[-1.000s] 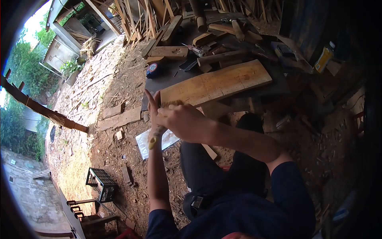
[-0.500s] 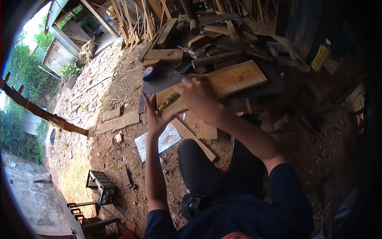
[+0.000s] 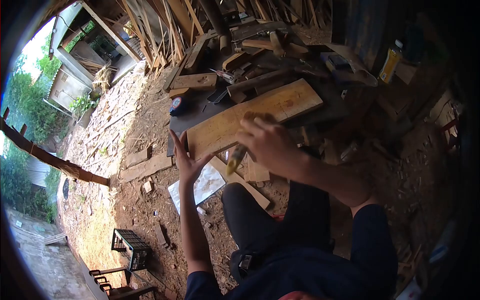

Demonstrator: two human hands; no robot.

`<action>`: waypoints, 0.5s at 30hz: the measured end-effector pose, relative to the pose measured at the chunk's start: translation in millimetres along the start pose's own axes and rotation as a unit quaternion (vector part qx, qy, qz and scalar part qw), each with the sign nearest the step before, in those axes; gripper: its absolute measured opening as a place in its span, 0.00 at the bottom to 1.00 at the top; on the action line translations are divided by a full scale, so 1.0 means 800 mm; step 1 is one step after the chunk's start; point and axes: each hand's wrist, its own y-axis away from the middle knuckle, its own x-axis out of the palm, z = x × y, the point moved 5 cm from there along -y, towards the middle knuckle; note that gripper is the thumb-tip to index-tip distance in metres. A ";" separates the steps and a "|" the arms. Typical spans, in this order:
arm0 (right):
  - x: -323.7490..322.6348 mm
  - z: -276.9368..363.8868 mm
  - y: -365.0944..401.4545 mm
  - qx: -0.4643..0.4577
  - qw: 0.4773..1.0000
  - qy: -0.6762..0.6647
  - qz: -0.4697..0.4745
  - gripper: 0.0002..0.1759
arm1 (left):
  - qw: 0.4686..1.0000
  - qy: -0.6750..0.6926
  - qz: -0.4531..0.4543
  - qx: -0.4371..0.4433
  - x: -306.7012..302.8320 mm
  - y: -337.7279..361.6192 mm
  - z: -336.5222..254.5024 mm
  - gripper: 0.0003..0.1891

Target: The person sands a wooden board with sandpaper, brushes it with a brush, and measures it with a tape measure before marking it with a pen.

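A long flat wooden board [image 3: 225,127] lies slanting across the dark work table [image 3: 200,108]. My left hand [image 3: 188,167] is open at the board's near left end, fingers pointing up and thumb spread toward the board's edge. In my closed right hand [image 3: 270,142], over the board's front edge, is a hand tool [image 3: 236,159] with a brown, yellow-ended handle. That handle points down toward my knees. A brown head shows beyond my knuckles; blur and my fingers hide its exact kind.
A blue tape measure [image 3: 175,105] sits at the table's left corner. Wood blocks [image 3: 195,81] and a mallet-like piece [image 3: 276,44] crowd the far side. A yellow bottle [image 3: 390,62] stands right. On the ground are a white sheet [image 3: 199,186] and black crate [image 3: 131,248].
My right hand has moved toward me and slightly right, swinging the handle off the board's face past its front edge. My left hand stays open by the board's end. The view has shifted slightly.
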 end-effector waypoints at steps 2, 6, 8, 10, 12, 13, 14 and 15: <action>0.003 -0.073 -0.013 0.090 0.995 0.012 0.028 0.20 | 1.000 -0.012 0.016 0.000 -0.002 0.002 -0.001 0.83; -0.007 -0.034 0.009 0.014 0.996 0.086 -0.010 0.17 | 1.000 0.012 0.003 -0.004 0.002 -0.001 -0.008 0.84; -0.015 -0.013 0.028 -0.043 0.997 -0.001 -0.067 0.15 | 1.000 0.019 -0.001 -0.013 0.001 0.003 -0.004 0.84; -0.020 -0.059 0.025 0.027 0.996 -0.063 -0.053 0.15 | 1.000 0.021 0.004 -0.005 0.001 -0.003 -0.004 0.84; -0.013 -0.138 0.009 0.160 0.985 -0.059 0.013 0.15 | 1.000 0.017 0.006 -0.013 0.000 0.005 -0.005 0.84; -0.012 -0.130 0.013 0.139 0.990 -0.007 0.008 0.16 | 1.000 0.014 0.002 -0.019 0.000 0.006 -0.007 0.83; -0.010 -0.112 0.020 0.118 0.992 0.047 0.000 0.16 | 1.000 0.010 -0.002 -0.023 0.001 0.003 -0.010 0.83; -0.010 -0.089 0.026 0.097 0.990 0.101 -0.010 0.17 | 1.000 0.012 0.001 -0.015 0.002 0.000 -0.011 0.82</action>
